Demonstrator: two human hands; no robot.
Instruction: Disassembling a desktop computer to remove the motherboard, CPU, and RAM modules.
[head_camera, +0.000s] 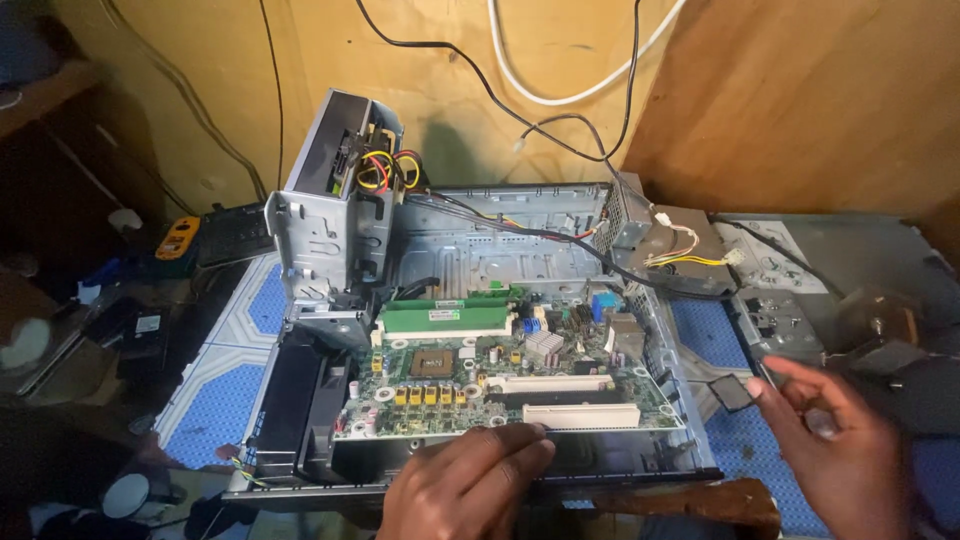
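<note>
My left hand (465, 485) rests flat, fingers loose, on the near edge of the open computer case (500, 250) at 6 o'clock. My right hand (835, 440) – at 4 o'clock – pinches a small dark square chip (731, 392) beside the case.

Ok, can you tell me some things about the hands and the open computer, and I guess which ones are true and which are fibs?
1. The left hand rests on the front edge of the open computer case. True.
2. The right hand is inside the case, touching the motherboard. False: it is off to the right of the case, fingertips on a small dark square piece.
3. The drive cage is tipped up at the left of the case. True.
4. The motherboard is red. False: it is green.
5. A white cable hangs on the wooden wall behind. True.
</note>
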